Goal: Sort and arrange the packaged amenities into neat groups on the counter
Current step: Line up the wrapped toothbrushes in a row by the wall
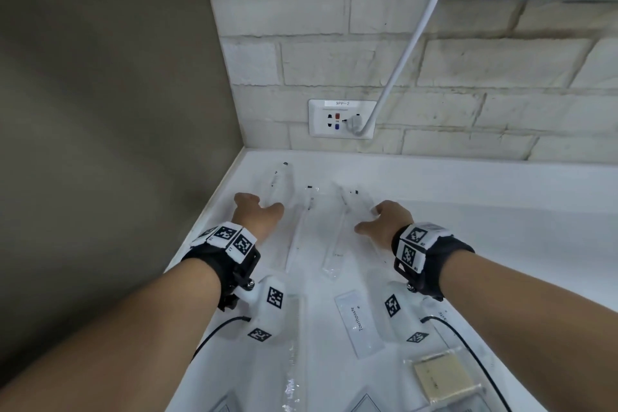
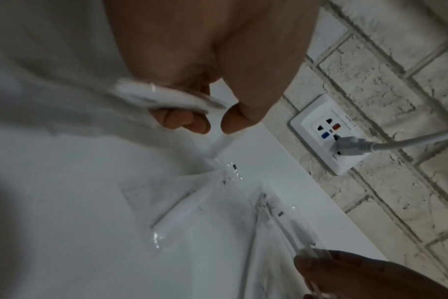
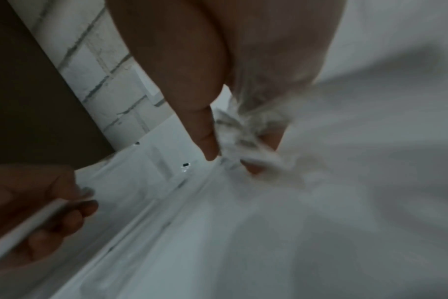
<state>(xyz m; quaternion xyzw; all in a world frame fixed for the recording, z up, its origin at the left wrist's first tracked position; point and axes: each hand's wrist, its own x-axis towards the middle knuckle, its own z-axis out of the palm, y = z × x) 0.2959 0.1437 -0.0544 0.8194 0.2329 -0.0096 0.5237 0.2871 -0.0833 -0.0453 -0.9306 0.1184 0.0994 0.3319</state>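
The white desk (image 1: pixel 501 227) is running under a brick wall carrying a socket plate (image 1: pixel 341 118) at 12 o'clock. Four clear toothbrush packets are lying side by side at its far end, long axes running from 6 toward 12 o'clock. The left hand (image 1: pixel 255 211) is gripping the leftmost packet (image 1: pixel 279 184) near its lower end, fingers curled round it, as the left wrist view shows. The right hand (image 1: pixel 384 222) is pinching the crinkled wrapper of the rightmost packet (image 1: pixel 356 202), thumb pressed against fingertips. Two middle packets (image 1: pixel 302 227) are lying untouched between the hands, roughly equally near each. Judging by this, each grip is squaring an outer packet toward the middle pair. Nearer, at 6 o'clock, a toothpaste sachet (image 1: pixel 358 324) and a tan packet (image 1: pixel 443 376) are waiting.
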